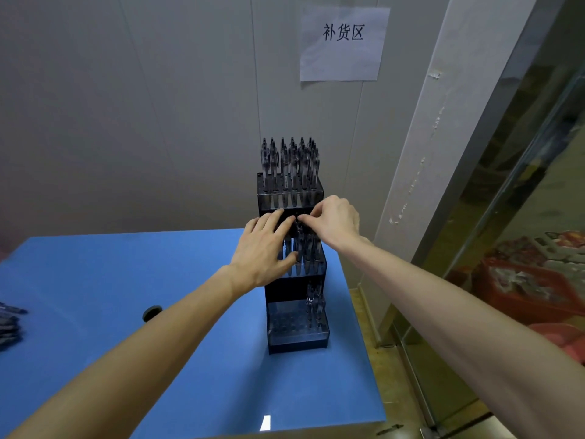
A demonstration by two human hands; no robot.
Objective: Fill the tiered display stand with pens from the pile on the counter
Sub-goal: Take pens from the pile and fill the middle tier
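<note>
The display stand (296, 324) sits on the blue tabletop (196, 359) near its right edge, three dark tiers stepping up away from me. Below and nearer than both hands, the lowest tier holds only a few pens (315, 308) at its right side — the rest of its holes look bare. My left hand (264, 251) lies over the left part of the middle tier, its grip wide, fingers stretched out across the pen tops and thumb against the tier's front. Just right of it, my right hand (332, 221) has a narrow grip: fingertips pinched on the top of one pen (299, 236) standing in the middle tier, touching the left fingertips. Beyond and above both hands, the top tier is packed with upright pens (289, 163). Far left of my left hand, at the tabletop's edge, lies the pile of pens (9, 324), well apart from the stand. A round hole (152, 313) shows in the tabletop beside my left forearm. On the wall behind hangs a paper sign (343, 44) — printed characters on it.
</note>
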